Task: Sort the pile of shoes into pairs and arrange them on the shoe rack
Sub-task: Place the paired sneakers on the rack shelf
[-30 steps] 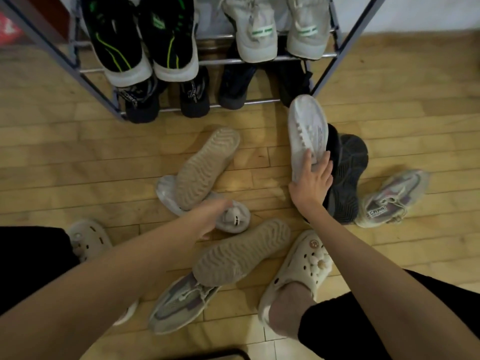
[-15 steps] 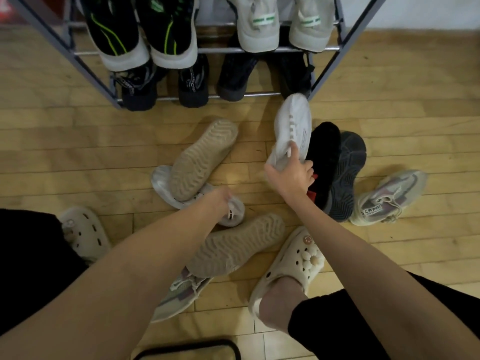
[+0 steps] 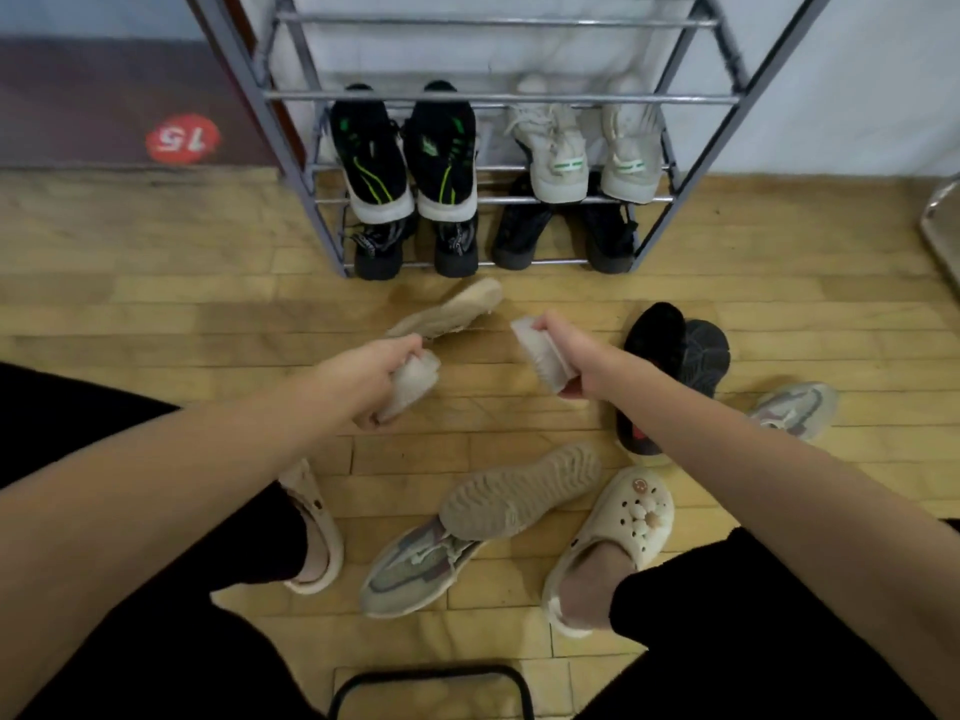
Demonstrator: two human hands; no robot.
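Shoe rack (image 3: 332, 252) holds four pairs on two shelves. Left hand (image 3: 363, 376) grips one white shoe (image 3: 413, 379); right hand (image 3: 576, 350) grips another (image 3: 537, 350), both lifted off the floor.

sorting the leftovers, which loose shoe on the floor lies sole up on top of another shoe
The tan-soled shoe nearest the feet: it rests sole up across the grey sneaker.

both held white shoes (image 3: 413, 379) motion-blurred, stool (image 3: 431, 691) cut off below
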